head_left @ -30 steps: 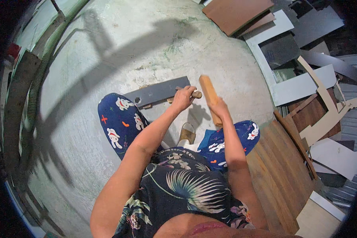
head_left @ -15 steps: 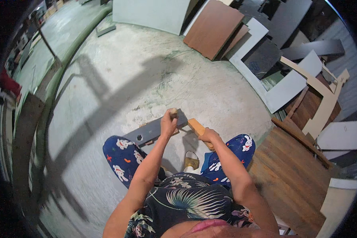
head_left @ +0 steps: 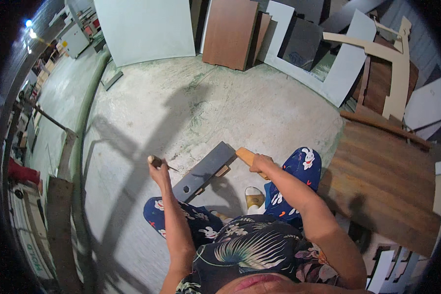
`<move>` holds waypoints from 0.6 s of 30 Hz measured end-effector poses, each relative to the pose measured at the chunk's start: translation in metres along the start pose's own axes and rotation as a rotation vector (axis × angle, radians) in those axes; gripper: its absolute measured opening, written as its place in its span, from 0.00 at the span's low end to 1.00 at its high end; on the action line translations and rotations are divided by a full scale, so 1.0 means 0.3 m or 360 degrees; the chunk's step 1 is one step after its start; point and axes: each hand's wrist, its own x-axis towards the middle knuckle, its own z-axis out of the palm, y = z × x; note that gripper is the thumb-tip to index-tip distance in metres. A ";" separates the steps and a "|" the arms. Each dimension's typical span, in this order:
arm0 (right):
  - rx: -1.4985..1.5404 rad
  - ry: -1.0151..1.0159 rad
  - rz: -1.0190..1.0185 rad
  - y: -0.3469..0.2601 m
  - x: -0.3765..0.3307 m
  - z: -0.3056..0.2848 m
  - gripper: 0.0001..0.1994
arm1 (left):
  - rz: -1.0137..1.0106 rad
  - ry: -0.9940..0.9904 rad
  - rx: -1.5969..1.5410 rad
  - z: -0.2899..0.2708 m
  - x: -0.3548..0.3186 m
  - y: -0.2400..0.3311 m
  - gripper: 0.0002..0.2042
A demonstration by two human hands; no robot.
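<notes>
My left hand [head_left: 159, 174] is closed around a tool with a rounded wooden handle [head_left: 154, 160]; its thin dark shaft points right toward the board. It is held left of a long grey board [head_left: 208, 169], apart from it. The board lies slantwise between my knees, with a round dark hole near its near-left end and small light wood pieces [head_left: 222, 170] along its near side. My right hand [head_left: 261, 163] grips a yellowish wooden block [head_left: 245, 156], whose far end is close to the board's far-right end. I cannot tell whether they touch.
A brown wood-grain panel [head_left: 377, 179] lies at the right. Brown boards [head_left: 228, 34], a white cut-out frame [head_left: 338, 81] and a large white panel [head_left: 144, 32] stand along the far side. A thick green hose-like ridge [head_left: 83, 132] curves along the left. A sandal [head_left: 254, 198] shows below the board.
My left hand has moved left off the board with the wooden-handled tool. The board now lies at a steeper slant in view. My right hand still holds the block; the view has shifted.
</notes>
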 end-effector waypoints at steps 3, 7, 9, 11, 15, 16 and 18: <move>-0.0118 -0.0026 0.0022 0.016 0.010 0.002 0.29 | -0.0256 -0.0241 -0.0445 0.076 -0.058 -0.039 0.09; -0.0081 0.0012 0.0004 0.030 -0.003 0.010 0.29 | -0.0088 -0.0540 -0.0370 0.178 -0.137 0.042 0.10; -0.0064 -0.0046 0.0026 0.023 -0.008 0.003 0.29 | -0.0015 -0.0664 -0.0296 0.200 -0.178 0.088 0.12; -0.0046 -0.0001 0.0011 0.020 -0.016 0.005 0.29 | -0.0039 -0.0708 -0.0190 0.219 -0.223 0.131 0.13; -0.0054 0.0013 -0.0014 0.011 -0.013 0.006 0.29 | 0.0042 -0.0782 0.0058 0.234 -0.242 0.132 0.16; -0.0059 0.0008 -0.0018 0.012 -0.010 0.005 0.29 | 0.0036 -0.0778 0.0059 0.233 -0.244 0.120 0.16; -0.0027 -0.0021 0.0049 0.020 -0.002 0.005 0.29 | 0.0130 -0.0795 0.0043 0.225 -0.260 0.168 0.17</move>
